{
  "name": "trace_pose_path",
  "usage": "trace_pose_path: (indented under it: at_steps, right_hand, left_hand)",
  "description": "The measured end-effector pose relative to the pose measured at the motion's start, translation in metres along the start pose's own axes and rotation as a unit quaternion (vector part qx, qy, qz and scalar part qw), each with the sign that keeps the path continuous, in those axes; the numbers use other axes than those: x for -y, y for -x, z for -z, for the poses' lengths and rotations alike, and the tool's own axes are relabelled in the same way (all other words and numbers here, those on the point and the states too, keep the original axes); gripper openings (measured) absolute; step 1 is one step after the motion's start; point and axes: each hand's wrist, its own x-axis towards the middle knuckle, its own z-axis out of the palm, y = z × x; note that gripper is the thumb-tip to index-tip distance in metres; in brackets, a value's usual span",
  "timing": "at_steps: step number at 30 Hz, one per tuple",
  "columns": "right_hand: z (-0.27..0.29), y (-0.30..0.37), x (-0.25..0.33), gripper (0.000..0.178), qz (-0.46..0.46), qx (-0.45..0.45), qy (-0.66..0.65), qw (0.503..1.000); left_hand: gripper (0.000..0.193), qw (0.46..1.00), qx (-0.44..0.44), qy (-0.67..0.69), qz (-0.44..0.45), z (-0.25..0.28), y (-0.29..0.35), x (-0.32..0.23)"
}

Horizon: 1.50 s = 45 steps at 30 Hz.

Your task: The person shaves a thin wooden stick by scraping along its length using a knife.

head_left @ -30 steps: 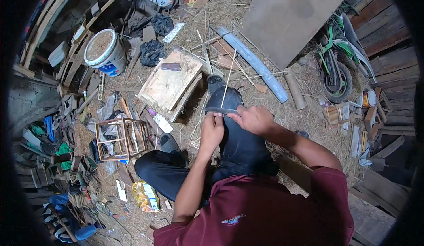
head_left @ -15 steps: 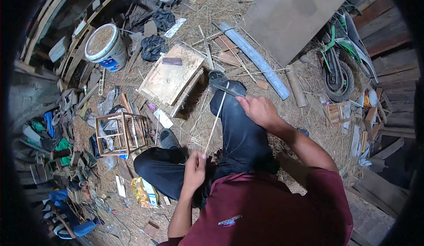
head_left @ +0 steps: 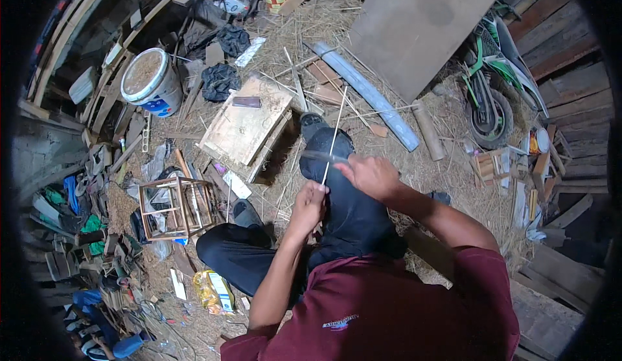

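Note:
A thin pale stick (head_left: 336, 125), which looks like a split bamboo strip, slants across my raised right knee, and its far end reaches past the knee. My left hand (head_left: 308, 209) pinches its near end close to my thigh. My right hand (head_left: 372, 178) is closed around a knife (head_left: 319, 157), its handle hidden in the fist. The blade is smeared by motion and lies crosswise over the stick, a short way beyond my left fingers. Whether the edge bites into the stick cannot be made out.
Ahead stands a low wooden table (head_left: 249, 124) with a dark block (head_left: 247, 102) on it. A small wooden frame (head_left: 175, 207) sits at left, near a white bucket (head_left: 148, 82). A long grey pole (head_left: 369, 95) and a green motorbike (head_left: 489, 95) are to the right. Another person (head_left: 97, 325) sits lower left.
My left hand has moved forward and right, pushing the stick farther past my knee. The knife has come back along the stick, nearer my left hand.

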Motion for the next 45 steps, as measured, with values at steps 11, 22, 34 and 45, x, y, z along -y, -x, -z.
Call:
trace_pose_path:
  at_steps: [11, 22, 34, 45]
  right_hand:
    - [-0.01, -0.033, -0.059, 0.058, -0.087, -0.123, -0.191, 0.97]
    - [-0.002, -0.006, -0.011, 0.048, 0.036, 0.006, -0.036, 0.999]
    - [-0.007, 0.0, -0.013, 0.05, -0.053, -0.018, -0.046, 0.997]
    - [-0.01, -0.012, -0.023, 0.049, -0.058, -0.137, -0.229, 0.962]
  left_hand:
    - [0.018, 0.988, -0.027, 0.09, 0.12, 0.068, 0.09, 0.003]
    - [0.024, 0.996, 0.012, -0.062, -0.064, -0.009, -0.034, -0.006]
    - [0.024, 0.997, 0.012, 0.011, 0.071, 0.036, 0.079, 0.024]
    - [0.021, 0.99, -0.13, -0.011, -0.051, 0.137, 0.155, -0.014]
